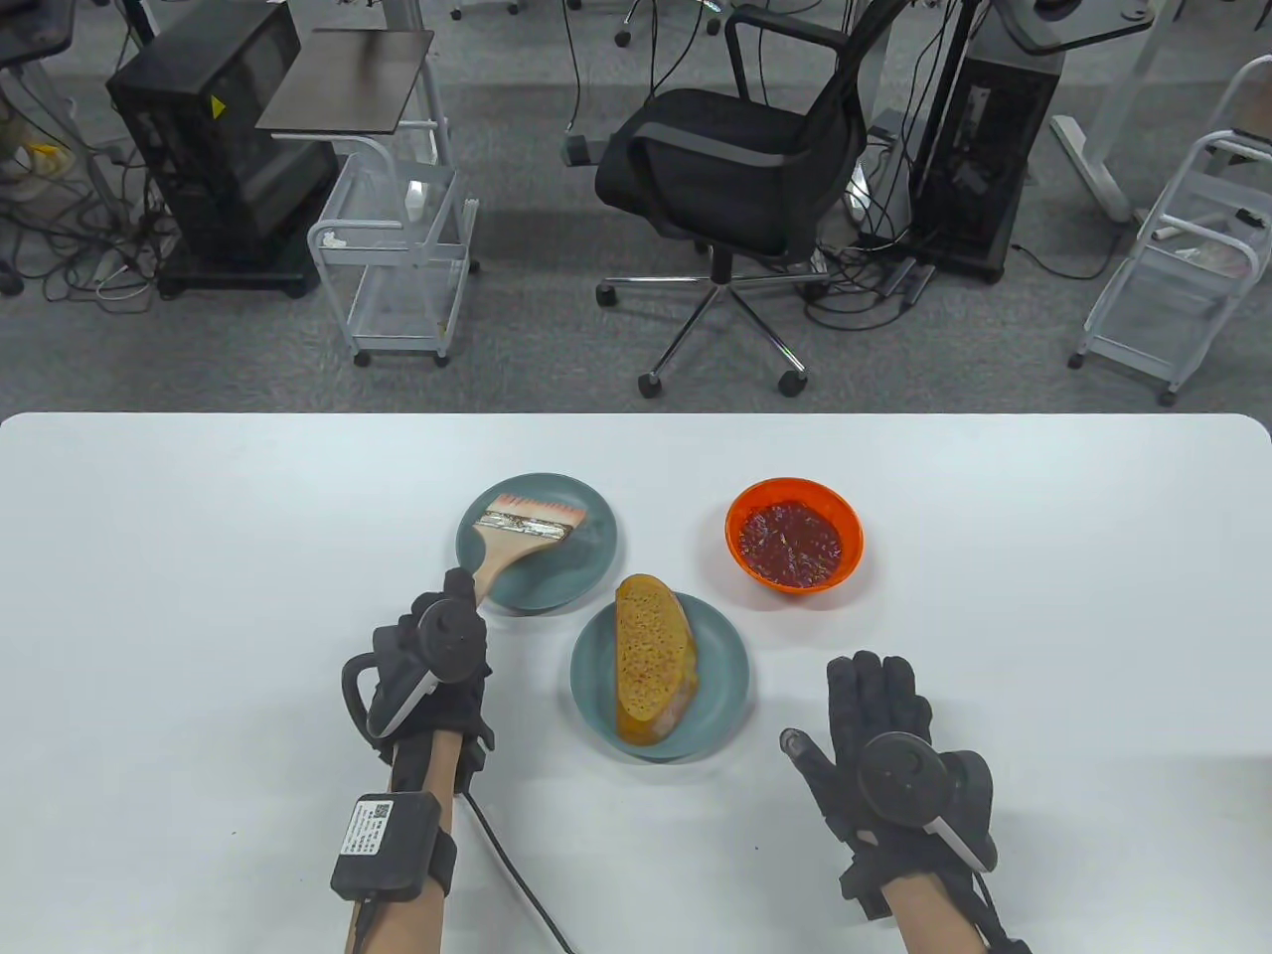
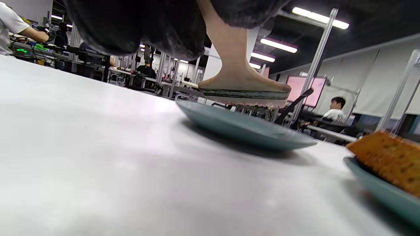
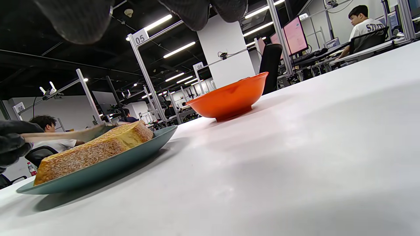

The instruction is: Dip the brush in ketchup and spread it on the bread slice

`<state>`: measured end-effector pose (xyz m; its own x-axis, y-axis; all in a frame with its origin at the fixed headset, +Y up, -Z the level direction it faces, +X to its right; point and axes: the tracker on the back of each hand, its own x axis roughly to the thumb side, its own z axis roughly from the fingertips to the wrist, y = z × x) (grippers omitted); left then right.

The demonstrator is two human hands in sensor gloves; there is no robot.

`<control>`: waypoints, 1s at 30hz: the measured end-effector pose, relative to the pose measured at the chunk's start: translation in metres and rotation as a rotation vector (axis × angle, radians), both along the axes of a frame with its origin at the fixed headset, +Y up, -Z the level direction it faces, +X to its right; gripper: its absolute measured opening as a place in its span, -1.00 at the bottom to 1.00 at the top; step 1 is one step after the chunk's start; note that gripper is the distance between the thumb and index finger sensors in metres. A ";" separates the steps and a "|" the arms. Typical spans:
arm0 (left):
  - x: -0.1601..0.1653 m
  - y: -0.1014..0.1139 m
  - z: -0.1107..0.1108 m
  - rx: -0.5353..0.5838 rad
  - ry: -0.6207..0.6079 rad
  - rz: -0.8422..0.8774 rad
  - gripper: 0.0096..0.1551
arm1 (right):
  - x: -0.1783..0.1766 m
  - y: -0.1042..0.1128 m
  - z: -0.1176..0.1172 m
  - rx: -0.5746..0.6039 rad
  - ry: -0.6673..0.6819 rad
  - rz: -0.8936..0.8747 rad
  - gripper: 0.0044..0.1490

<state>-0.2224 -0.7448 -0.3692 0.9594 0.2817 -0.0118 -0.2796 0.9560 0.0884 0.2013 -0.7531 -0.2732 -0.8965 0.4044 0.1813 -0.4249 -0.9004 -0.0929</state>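
Left hand curled in a grip; right hand flat, palm down, fingers spread.

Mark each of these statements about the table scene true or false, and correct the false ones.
1. The left hand grips the wooden handle of the brush. True.
2. The brush's bristles are dipped in the ketchup. False: the brush head is over the far teal plate, apart from the orange bowl.
3. The bread slice lies on the near teal plate. True.
4. The right hand holds the orange bowl. False: it rests on the white table with fingers spread, holding nothing.
5. The orange bowl stands to the left of both plates in the table view. False: it stands to their right.
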 end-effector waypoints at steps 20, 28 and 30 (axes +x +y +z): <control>0.167 0.061 0.127 0.310 -0.508 -0.292 -0.30 | -0.044 0.029 0.025 0.380 0.137 0.192 -0.09; 0.216 0.059 0.165 0.314 -0.643 -0.321 -0.41 | -0.044 0.029 0.028 0.352 0.105 0.282 -0.24; 0.219 0.059 0.169 0.322 -0.659 -0.291 -0.43 | -0.041 0.029 0.028 0.351 0.109 0.306 -0.26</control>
<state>-0.0033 -0.6859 -0.2002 0.7758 -0.0884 0.6247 -0.1133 0.9545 0.2759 0.1607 -0.7240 -0.2451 -0.9328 0.0224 0.3597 -0.1698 -0.9077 -0.3837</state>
